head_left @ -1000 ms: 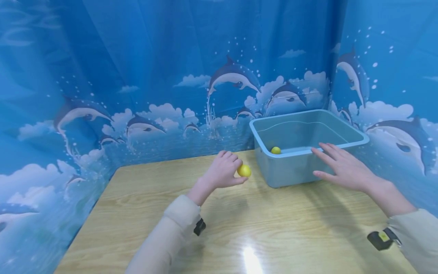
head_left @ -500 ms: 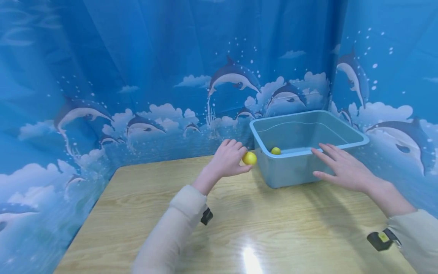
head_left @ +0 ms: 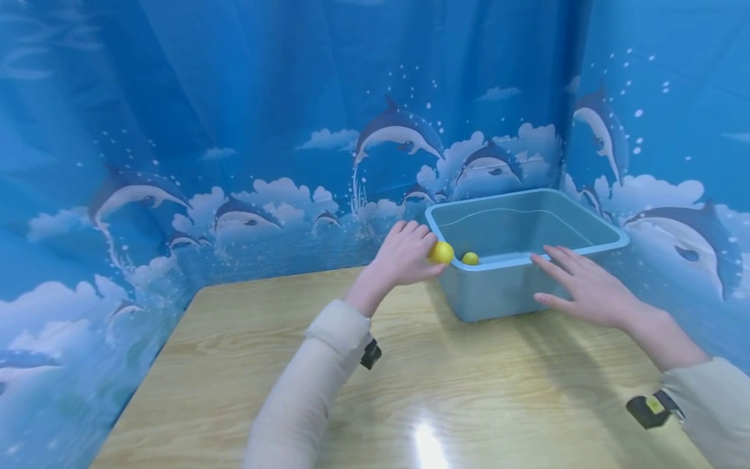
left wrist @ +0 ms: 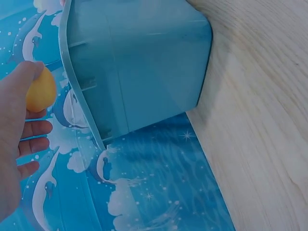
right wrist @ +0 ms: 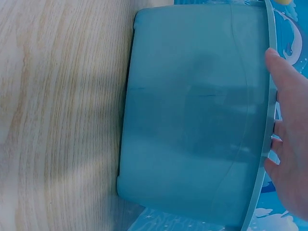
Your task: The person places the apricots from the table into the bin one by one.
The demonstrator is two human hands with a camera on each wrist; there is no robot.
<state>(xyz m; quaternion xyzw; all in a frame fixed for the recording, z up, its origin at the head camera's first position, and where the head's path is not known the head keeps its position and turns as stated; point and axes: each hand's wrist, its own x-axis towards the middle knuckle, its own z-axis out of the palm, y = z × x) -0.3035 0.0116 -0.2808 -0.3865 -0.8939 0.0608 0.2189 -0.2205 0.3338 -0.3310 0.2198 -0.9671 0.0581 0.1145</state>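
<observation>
My left hand [head_left: 408,254] pinches a yellow ball [head_left: 442,253] between thumb and fingers, at the left rim of a blue-grey plastic tub [head_left: 492,296]. In the left wrist view the held ball [left wrist: 42,90] shows past the tub's rim, the other fingers slightly bent. A second yellow ball [head_left: 471,258] lies inside the tub near its left front corner. My right hand [head_left: 594,290] is spread with straight fingers over the tub's front rim. From the right wrist, that hand [right wrist: 291,110] appears right at the rim, holding nothing.
The tub stands at the back right of a wood-grain table [head_left: 246,365]. Behind and beside the table hangs a blue curtain [head_left: 281,85] printed with dolphins. Each wrist carries a small black camera, such as the right one [head_left: 647,410].
My left hand has moved right and away from me with the yellow ball, from over the table to the tub's left rim. The right hand has stayed in place.
</observation>
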